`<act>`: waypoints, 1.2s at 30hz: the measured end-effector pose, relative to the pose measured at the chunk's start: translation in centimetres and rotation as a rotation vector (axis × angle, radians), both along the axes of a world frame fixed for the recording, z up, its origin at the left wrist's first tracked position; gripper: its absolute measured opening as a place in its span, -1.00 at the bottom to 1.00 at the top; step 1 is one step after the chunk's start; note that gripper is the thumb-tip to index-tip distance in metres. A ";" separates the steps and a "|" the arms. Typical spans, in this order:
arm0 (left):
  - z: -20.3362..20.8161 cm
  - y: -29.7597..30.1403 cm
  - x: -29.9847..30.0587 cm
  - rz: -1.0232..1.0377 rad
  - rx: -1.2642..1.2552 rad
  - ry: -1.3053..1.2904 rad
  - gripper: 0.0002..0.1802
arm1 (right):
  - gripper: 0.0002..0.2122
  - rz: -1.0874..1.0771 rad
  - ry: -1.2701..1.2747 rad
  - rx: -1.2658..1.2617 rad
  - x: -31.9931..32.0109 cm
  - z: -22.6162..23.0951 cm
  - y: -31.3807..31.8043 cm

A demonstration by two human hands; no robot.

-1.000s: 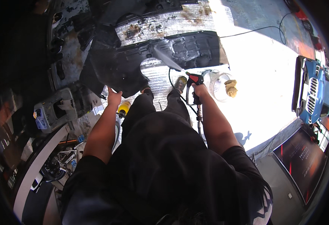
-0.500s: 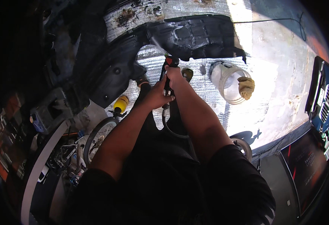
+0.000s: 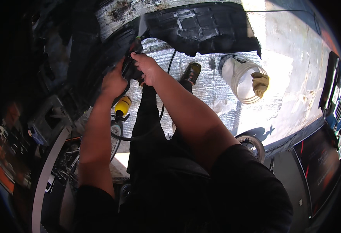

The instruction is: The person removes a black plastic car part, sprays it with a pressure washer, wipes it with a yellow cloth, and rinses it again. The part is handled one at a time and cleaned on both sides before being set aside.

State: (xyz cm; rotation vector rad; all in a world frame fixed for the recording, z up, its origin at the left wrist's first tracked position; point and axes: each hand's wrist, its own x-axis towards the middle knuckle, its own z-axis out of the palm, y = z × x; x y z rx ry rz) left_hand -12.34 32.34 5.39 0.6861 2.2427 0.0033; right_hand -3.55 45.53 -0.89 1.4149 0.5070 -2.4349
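A black spray gun (image 3: 137, 46) with an orange-red part is in both my hands, its nozzle pointing away from me. A white jet of spray (image 3: 142, 25) leaves it toward a large black moulded plastic liner (image 3: 201, 29), curved like a wheel arch. My right hand (image 3: 148, 70) is closed round the gun from the right. My left hand (image 3: 115, 81) grips it lower down on the left, its fingers partly in shadow. A dark hose (image 3: 166, 87) loops below and to the right of my hands. Pale suds streak the liner's upper face.
Right of my feet stands a whitish bucket (image 3: 235, 83) with a tan cloth (image 3: 260, 84) over its rim. A yellow bottle (image 3: 123, 105) is beside my left forearm. Wheels (image 3: 256, 146) show at both sides, and a vehicle grille (image 3: 339, 104) at the far right. The foil-like mat (image 3: 213, 99) looks wet.
Both hands and the spray gun have moved left and farther away, toward the liner's inner curve. The jet now points more straight ahead, and the hose has swung into a wider loop.
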 end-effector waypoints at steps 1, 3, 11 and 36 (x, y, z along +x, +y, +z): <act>0.6 -0.8 -1.2 -0.004 0.030 0.051 -0.18 | -0.47 0.054 -0.037 0.072 1.0 -0.8 0.8; 2.4 -2.4 -3.3 0.015 -0.016 0.022 -0.27 | -0.39 0.092 -0.078 0.137 3.7 -2.9 3.0; 12.6 -4.9 -7.8 0.123 -0.022 -0.324 -0.36 | -0.22 -0.090 -0.269 0.250 12.1 -10.7 12.2; 7.6 -4.0 -9.6 0.176 -0.027 -0.064 -0.34 | -0.28 -0.072 -0.606 0.284 17.9 -18.7 14.3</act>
